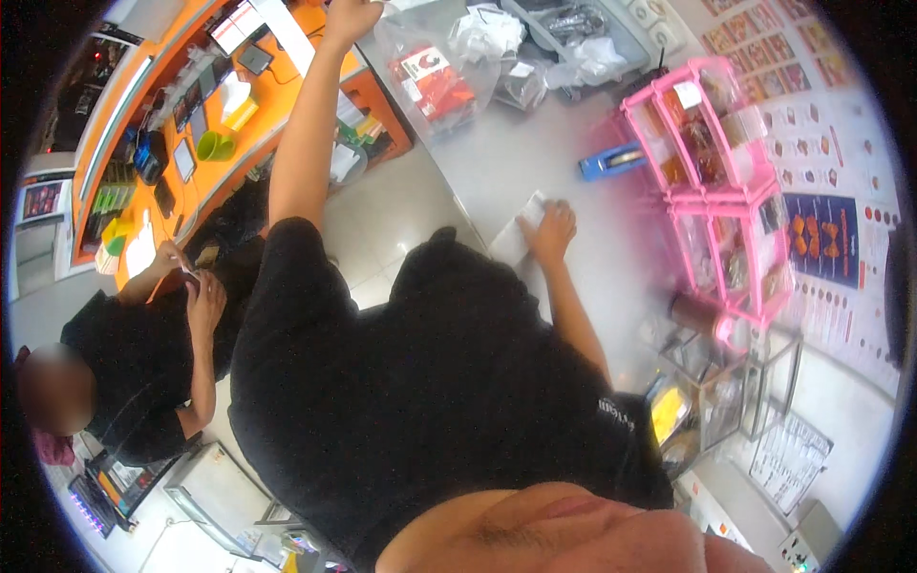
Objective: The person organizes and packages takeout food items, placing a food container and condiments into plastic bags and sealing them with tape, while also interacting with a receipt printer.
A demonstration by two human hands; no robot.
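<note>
My right hand (551, 230) rests on the grey-white tabletop (501, 165), its fingers and thumb on a white sheet (510, 242) that looks like folded paper or thin cloth. Part of the sheet is hidden under the hand. My left arm stretches far forward, and my left hand (352, 18) is at the top rim of the view. Its fingers are curled and partly cut off, so whether it holds anything is unclear. Closest to it is a clear plastic bag (387, 43) with a red printed packet (435, 82) inside.
A blue tape dispenser (610, 161) lies beside a pink stacked rack (709, 197) of packets. At the back stands a grey divided tray (616, 54) with plastic bags. To the left, a co-worker (136, 372) handles a small item by an orange counter (269, 89) with a green mug (215, 146).
</note>
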